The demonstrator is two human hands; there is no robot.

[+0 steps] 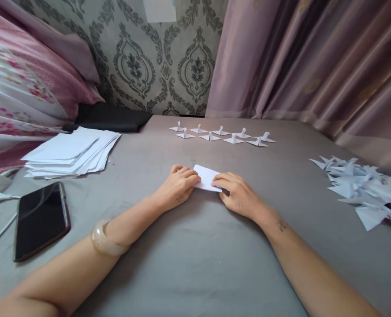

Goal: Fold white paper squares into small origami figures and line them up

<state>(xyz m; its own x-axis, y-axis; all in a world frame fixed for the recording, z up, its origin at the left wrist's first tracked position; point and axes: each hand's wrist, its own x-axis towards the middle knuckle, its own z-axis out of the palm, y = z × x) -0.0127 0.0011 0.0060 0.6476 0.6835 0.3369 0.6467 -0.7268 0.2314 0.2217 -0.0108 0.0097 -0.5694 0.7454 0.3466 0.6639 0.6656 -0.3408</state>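
Note:
A small white folded paper (pixel 207 177) lies on the grey cloth in the middle of the head view. My left hand (pixel 178 187) grips its left edge, fingers curled over the paper and the thumb low. At the other end, my right hand (pixel 237 193) has its fingertips closed on the right edge. Under the right fingers a short dark object (pixel 225 192) shows in part; its kind is hidden. Beyond both hands, several folded paper cranes (pixel 233 139) stand in two rows.
At the left is a stack of white paper sheets (pixel 66 152), with a black folded item (pixel 112 116) behind. A phone (pixel 41 220) lies near white cables (pixel 0 198). Heaped paper cranes (pixel 357 180) sit at the right. Curtains (pixel 301 57) hang by the patterned wall (pixel 162 57).

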